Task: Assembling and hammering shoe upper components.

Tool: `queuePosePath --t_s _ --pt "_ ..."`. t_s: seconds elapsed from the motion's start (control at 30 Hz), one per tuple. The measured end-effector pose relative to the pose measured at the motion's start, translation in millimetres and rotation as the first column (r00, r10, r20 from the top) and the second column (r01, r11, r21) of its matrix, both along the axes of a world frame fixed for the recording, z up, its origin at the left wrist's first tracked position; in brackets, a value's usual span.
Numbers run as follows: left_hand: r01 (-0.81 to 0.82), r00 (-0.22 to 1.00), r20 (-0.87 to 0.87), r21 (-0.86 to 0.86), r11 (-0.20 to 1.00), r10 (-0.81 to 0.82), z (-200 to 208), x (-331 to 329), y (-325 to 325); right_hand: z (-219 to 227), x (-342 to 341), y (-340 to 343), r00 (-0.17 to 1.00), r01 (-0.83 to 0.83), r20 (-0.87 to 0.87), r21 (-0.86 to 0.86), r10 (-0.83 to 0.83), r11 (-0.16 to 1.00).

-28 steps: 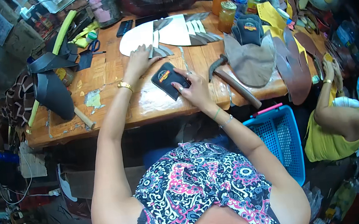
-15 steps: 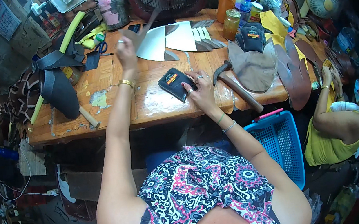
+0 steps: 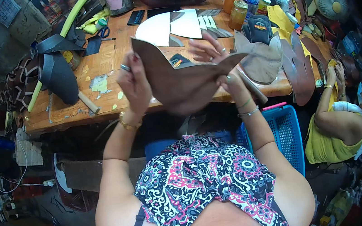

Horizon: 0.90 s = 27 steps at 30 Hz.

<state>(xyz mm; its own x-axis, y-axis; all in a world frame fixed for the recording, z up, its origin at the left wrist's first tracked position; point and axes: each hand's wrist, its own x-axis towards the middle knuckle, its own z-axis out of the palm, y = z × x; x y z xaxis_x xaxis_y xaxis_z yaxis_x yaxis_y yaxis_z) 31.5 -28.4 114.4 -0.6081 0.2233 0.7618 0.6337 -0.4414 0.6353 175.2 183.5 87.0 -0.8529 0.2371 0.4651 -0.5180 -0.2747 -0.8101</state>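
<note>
A brown leather piece (image 3: 181, 83) with a curved notch along its top edge hangs before me, above the table's front edge. My left hand (image 3: 132, 76) is closed on its left side. At its right end, my right hand (image 3: 214, 56) has the thumb on the near face, with the fingers spread behind the upper edge. A small black leather piece with a coloured emblem (image 3: 178, 60) lies on the table behind it, mostly hidden. Beside my right wrist shows part of a hammer's handle (image 3: 254, 88); its head is covered.
White-faced cut pieces (image 3: 152, 31) lie at the back of the wooden table (image 3: 111, 106), near a phone (image 3: 136, 18). A mallet handle (image 3: 88, 103) and black leather (image 3: 57, 79) are at left. Grey-brown cut pieces (image 3: 260, 63) lie at right. Below stands a blue basket (image 3: 287, 135); another person (image 3: 338, 124) sits far right.
My left hand has brought the brown leather piece down from the back of the table toward me. My right hand has let go of the black emblem piece and moved to the brown leather.
</note>
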Motion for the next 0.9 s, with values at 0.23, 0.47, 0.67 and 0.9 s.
queuePosePath --t_s 0.23,0.47,0.67,0.9 --pt "0.511 0.734 0.522 -0.002 0.86 -0.435 -58.9 9.8 11.9 -27.6 121.4 16.7 0.8 0.225 0.506 0.245 -0.322 0.943" --pt "-0.227 0.972 -0.184 -0.89 0.396 0.143 -98.1 -43.5 52.7 -35.1 169.4 0.6 0.807 0.202 0.419 0.468 -0.417 0.86" --pt "0.093 0.994 0.112 -0.719 0.689 -0.017 -110.8 -56.7 72.2 -51.3 145.0 -22.7 0.784 0.287 0.462 0.323 -0.415 0.902" --pt "0.633 0.623 0.663 -0.117 0.765 -0.414 -79.2 -26.5 56.9 -58.4 117.5 -26.4 0.792 0.429 0.377 0.215 -0.48 0.877"
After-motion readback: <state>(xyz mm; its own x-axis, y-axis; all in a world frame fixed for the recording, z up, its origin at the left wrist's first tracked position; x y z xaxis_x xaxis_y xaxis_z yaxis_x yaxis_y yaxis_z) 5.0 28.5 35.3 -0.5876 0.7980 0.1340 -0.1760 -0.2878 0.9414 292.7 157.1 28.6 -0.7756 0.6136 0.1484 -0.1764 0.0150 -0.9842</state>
